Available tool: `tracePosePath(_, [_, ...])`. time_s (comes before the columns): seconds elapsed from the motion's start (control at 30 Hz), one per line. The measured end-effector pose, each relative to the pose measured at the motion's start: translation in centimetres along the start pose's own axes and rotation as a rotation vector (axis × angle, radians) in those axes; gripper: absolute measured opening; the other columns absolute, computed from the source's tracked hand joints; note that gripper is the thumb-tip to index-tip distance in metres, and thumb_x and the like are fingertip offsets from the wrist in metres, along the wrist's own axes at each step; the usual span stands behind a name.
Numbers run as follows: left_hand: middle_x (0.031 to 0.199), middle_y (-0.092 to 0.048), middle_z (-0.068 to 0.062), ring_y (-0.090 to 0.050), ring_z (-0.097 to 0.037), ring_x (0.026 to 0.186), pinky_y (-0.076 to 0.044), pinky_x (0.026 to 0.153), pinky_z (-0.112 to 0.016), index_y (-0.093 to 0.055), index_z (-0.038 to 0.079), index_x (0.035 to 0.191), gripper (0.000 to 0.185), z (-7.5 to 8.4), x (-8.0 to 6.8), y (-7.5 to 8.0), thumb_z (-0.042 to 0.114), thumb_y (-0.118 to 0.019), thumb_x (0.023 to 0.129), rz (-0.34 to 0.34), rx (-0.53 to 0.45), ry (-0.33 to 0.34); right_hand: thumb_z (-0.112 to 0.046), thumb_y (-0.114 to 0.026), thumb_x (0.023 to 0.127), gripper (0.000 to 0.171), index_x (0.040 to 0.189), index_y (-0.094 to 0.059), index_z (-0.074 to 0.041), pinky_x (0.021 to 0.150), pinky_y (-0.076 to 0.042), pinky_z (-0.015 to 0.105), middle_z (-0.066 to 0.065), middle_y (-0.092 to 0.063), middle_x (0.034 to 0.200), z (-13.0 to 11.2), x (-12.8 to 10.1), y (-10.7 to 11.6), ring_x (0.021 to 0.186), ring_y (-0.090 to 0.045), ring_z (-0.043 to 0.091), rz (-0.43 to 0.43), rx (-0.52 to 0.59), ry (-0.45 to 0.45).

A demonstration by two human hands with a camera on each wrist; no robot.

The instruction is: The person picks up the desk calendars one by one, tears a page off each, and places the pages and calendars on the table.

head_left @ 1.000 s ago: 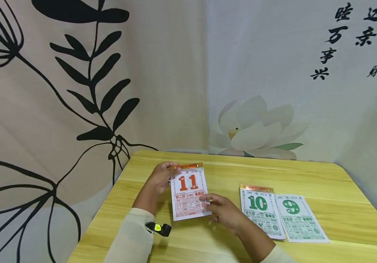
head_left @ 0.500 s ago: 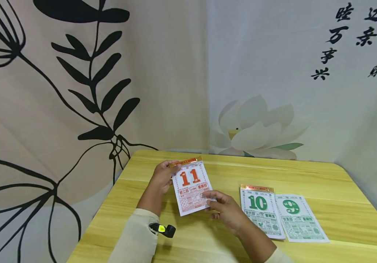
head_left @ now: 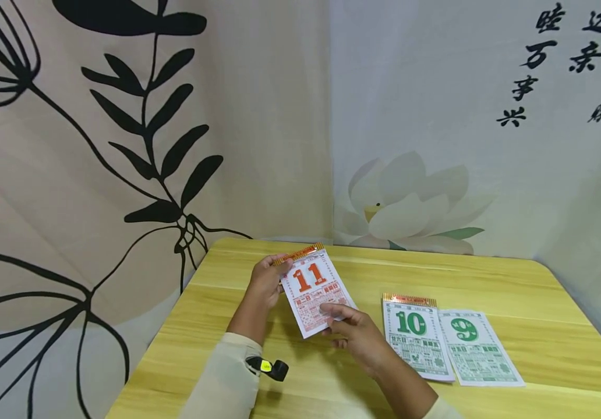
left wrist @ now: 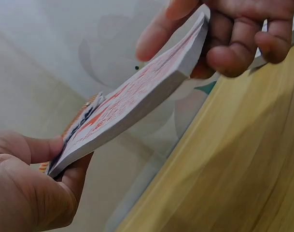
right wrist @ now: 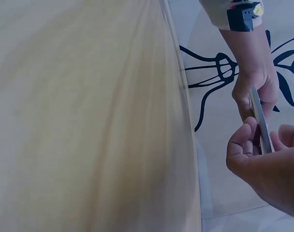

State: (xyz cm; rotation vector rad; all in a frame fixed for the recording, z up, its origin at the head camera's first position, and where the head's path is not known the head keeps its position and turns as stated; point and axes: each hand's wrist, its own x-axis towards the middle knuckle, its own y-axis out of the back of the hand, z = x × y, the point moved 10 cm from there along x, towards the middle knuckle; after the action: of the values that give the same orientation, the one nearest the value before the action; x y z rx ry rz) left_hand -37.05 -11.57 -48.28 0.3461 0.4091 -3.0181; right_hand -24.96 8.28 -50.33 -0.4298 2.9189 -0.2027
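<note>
A thick tear-off calendar pad (head_left: pixel 313 288) with a red 11 and a red-gold top strip is held above the table, tilted. My left hand (head_left: pixel 267 280) pinches its upper left corner, thumb on the front, as the left wrist view also shows on the pad (left wrist: pixel 132 96). At the lower right edge my right hand (head_left: pixel 359 334) grips it, one finger over the front and others behind. In the right wrist view the pad (right wrist: pixel 261 121) appears nearly edge-on between both hands. To the right lie a calendar pad with a green 10 (head_left: pixel 413 340) and a sheet with a green 9 (head_left: pixel 478 352).
The wooden table (head_left: pixel 552 326) has its back edge near a hanging cloth (head_left: pixel 274 145) printed with plants, a lotus and Chinese characters. A black wrist camera (head_left: pixel 269 367) sits on the left sleeve. The green 10 and 9 calendars lie close beside the right forearm.
The red 11 pad has turned anticlockwise and risen slightly, its top now slanting up to the right. My left hand has shifted a little right; the right hand keeps its place at the lower edge.
</note>
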Motion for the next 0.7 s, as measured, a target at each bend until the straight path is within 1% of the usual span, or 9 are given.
tracePosePath(0.07, [0.105, -0.072, -0.009, -0.078, -0.026, 0.094, -0.065, 0.069, -0.031, -0.061, 0.002, 0.138, 0.033, -0.2, 0.0, -0.2, 0.009, -0.071, 0.107, 0.004, -0.009, -0.003, -0.012, -0.062, 0.109, 0.044, 0.152, -0.06, -0.001, 0.086, -0.057, 0.032, 0.005, -0.059, 0.126, 0.0, 0.0, -0.2, 0.106, -0.069, 0.019, -0.005, -0.007, -0.001])
tracePosePath(0.17, [0.108, -0.072, -0.01, -0.077, -0.025, 0.095, -0.065, 0.071, -0.031, -0.062, 0.002, 0.138, 0.033, -0.5, 0.0, -0.4, 0.01, -0.07, 0.107, 0.004, -0.025, -0.003, -0.012, -0.063, 0.109, 0.044, 0.152, -0.061, -0.002, 0.084, -0.057, 0.032, 0.003, -0.056, 0.121, 0.0, 0.0, -0.5, 0.105, -0.069, 0.018, -0.012, -0.017, 0.0])
tracePosePath(0.27, [0.109, -0.072, -0.01, -0.076, -0.024, 0.094, -0.065, 0.071, -0.031, -0.062, 0.003, 0.138, 0.032, -0.8, 0.1, -0.6, 0.01, -0.07, 0.107, 0.008, -0.042, -0.001, -0.013, -0.063, 0.11, 0.045, 0.153, -0.06, -0.003, 0.083, -0.057, 0.031, 0.004, -0.056, 0.121, 0.0, -0.1, -0.9, 0.104, -0.069, 0.017, -0.026, -0.017, -0.001])
tracePosePath(0.43, [0.108, -0.073, -0.01, -0.077, -0.026, 0.096, -0.065, 0.069, -0.03, -0.063, 0.001, 0.136, 0.03, -0.9, -0.1, -0.9, 0.011, -0.07, 0.108, 0.005, -0.06, -0.01, -0.014, -0.063, 0.11, 0.05, 0.158, -0.055, -0.003, 0.083, -0.058, 0.03, 0.006, -0.065, 0.128, 0.1, -0.2, -1.8, 0.103, -0.071, 0.017, -0.068, -0.004, 0.01])
tracePosePath(0.5, [0.107, -0.073, -0.01, -0.077, -0.027, 0.097, -0.066, 0.069, -0.03, -0.064, 0.001, 0.135, 0.03, -0.8, -0.2, -1.1, 0.011, -0.07, 0.108, 0.002, -0.065, -0.013, -0.013, -0.063, 0.109, 0.052, 0.159, -0.053, -0.003, 0.084, -0.058, 0.03, 0.004, -0.069, 0.126, 0.1, -0.3, -2.1, 0.102, -0.072, 0.017, -0.076, -0.003, 0.016])
tracePosePath(0.57, [0.106, -0.073, -0.009, -0.077, -0.027, 0.096, -0.065, 0.068, -0.03, -0.064, 0.001, 0.134, 0.029, -0.7, -0.2, -1.2, 0.011, -0.07, 0.108, 0.0, -0.069, -0.017, -0.013, -0.063, 0.108, 0.052, 0.159, -0.053, -0.003, 0.085, -0.059, 0.03, 0.003, -0.07, 0.12, 0.1, -0.3, -2.4, 0.1, -0.073, 0.015, -0.081, -0.002, 0.016])
tracePosePath(0.7, [0.105, -0.073, -0.008, -0.077, -0.025, 0.095, -0.065, 0.068, -0.03, -0.064, 0.002, 0.132, 0.027, -0.9, -0.2, -1.2, 0.011, -0.069, 0.108, -0.004, -0.082, -0.012, -0.013, -0.063, 0.109, 0.051, 0.159, -0.054, -0.004, 0.085, -0.059, 0.029, 0.004, -0.07, 0.117, 0.3, -0.3, -2.8, 0.098, -0.074, 0.014, -0.093, 0.008, -0.001])
